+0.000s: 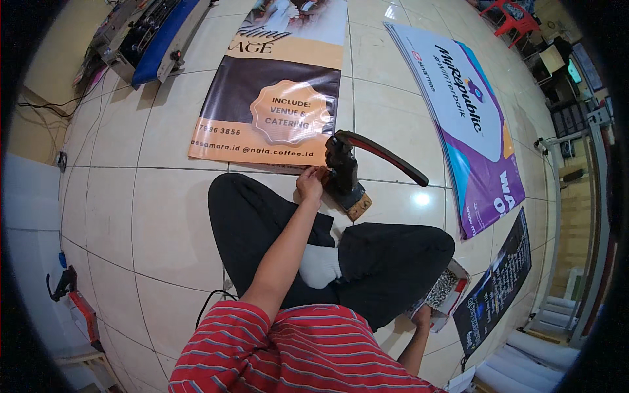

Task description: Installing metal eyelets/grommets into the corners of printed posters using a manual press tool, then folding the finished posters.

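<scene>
My left hand [309,185] pinches the lower right corner of a printed banner [216,92], which lies flat on the floor in front of my crossed legs. That corner reaches the jaw of a black hand press [342,164] on a wooden base [359,207]; its long curved lever [393,157] is raised to the right. The tips of my left fingers are partly hidden by the press. Beside my right knee, my right hand [422,316] reaches into a cardboard box [453,308] of small silvery metal pieces [441,288]. Its fingers are too hidden to make out.
A stack of blue, white and purple banners [458,124] lies to the right, with a dark banner [496,288] nearer me. A machine with a blue belt [164,42] stands far left. A red and black tool [82,308] rests at left; red chairs [511,19] stand far right.
</scene>
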`<state>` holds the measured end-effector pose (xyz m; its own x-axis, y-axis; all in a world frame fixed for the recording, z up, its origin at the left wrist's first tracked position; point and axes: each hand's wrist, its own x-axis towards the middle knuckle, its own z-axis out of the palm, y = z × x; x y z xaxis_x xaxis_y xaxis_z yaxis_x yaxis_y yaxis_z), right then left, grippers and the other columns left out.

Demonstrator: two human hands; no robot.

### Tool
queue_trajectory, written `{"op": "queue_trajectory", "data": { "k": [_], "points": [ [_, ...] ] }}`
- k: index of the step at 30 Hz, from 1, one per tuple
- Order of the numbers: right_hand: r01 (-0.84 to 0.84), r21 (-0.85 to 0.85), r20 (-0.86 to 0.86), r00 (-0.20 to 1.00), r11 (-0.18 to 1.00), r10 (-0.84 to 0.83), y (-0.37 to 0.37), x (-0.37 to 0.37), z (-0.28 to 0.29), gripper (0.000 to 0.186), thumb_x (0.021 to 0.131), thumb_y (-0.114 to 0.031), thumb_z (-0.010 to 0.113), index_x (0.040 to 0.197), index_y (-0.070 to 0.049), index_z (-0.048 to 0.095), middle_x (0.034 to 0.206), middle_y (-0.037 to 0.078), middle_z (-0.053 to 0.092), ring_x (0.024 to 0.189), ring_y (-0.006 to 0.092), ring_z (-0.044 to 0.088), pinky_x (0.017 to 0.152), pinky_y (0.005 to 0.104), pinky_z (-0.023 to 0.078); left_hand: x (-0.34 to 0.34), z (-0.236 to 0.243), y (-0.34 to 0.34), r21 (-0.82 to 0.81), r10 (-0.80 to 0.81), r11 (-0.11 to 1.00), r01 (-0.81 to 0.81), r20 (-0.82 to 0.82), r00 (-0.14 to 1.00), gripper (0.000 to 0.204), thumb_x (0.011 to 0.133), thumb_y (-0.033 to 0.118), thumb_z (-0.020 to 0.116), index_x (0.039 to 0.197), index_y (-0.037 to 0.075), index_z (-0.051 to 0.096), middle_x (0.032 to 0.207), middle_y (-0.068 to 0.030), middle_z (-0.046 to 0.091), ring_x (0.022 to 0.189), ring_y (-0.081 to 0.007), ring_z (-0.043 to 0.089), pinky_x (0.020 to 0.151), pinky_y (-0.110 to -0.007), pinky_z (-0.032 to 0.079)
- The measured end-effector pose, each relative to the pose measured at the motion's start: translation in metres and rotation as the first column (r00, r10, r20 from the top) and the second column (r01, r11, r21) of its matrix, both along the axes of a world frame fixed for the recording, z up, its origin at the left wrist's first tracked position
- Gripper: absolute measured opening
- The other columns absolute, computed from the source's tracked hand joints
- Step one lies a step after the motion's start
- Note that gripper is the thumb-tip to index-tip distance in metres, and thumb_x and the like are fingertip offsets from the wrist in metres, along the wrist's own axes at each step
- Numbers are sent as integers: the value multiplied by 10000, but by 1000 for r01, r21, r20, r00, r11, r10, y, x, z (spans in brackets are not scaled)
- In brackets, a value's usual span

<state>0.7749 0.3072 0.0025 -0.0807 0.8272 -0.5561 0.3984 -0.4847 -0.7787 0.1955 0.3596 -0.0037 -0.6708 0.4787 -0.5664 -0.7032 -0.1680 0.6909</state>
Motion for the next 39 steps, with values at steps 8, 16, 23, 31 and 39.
{"op": "queue_trajectory", "data": {
  "k": [8,16,23,31,39],
  "points": [
    [-574,-147,770,444,806,458,-1,-53,61,254,696,-86,608,935,0,612,878,223,625,843,357,612,739,387,470,0,-5,2,-91,2,996,-9,-68,998,115,830,95,623,888,0,595,826,-59,622,729,-136,602,656,-247,486],
    [-476,32,714,626,879,313,-9,-19,57,201,729,-11,588,926,13,618,717,113,636,575,163,605,530,307,487,0,10,0,-56,-36,998,35,-30,999,119,828,89,635,889,1,584,825,-59,637,715,-122,604,598,-226,487],
    [-210,31,600,786,977,150,-3,-52,90,155,759,-62,633,884,30,623,659,68,625,528,130,581,463,275,462,-5,13,-4,-28,7,1000,-7,-19,1000,92,813,93,629,861,14,629,784,-32,619,706,-106,570,644,-232,456],
    [-346,-89,750,594,934,292,6,1,82,97,751,-57,648,796,28,653,616,68,619,509,144,587,463,282,463,-2,-2,1,-257,-111,966,27,-318,942,159,825,134,655,816,-19,616,739,-58,641,651,-127,599,568,-228,469],
    [-437,351,719,693,828,61,86,-118,174,162,788,-99,618,841,53,608,712,144,640,658,174,631,605,281,476,-4,-27,4,-270,-64,963,-10,-262,963,231,775,204,710,784,-16,642,710,-63,655,603,-119,608,554,-258,472]
  ]
}}
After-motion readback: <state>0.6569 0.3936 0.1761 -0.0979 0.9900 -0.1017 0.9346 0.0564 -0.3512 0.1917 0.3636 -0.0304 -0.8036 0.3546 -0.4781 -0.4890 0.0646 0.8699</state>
